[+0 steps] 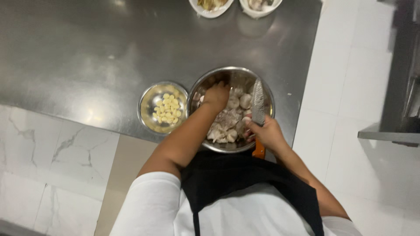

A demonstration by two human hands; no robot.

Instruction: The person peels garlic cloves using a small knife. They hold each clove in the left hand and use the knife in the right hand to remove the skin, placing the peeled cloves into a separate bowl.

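Observation:
A large steel bowl (205,83) full of whole garlic bulbs (227,118) stands at the near edge of a steel counter. My left hand (216,96) reaches into it, fingers curled down among the bulbs; whether it grips one is hidden. My right hand (267,133) holds a knife (257,102) with an orange handle, its blade lying over the right side of the bowl and pointing away from me. A smaller steel bowl (151,98) with peeled garlic cloves (167,109) sits just left of the large one.
The steel counter (87,52) stretches left and away. Two white dishes (211,8) (259,6) with food sit at its far edge. White floor tiles lie to the right, with a grey metal shelf (387,135) at the right edge.

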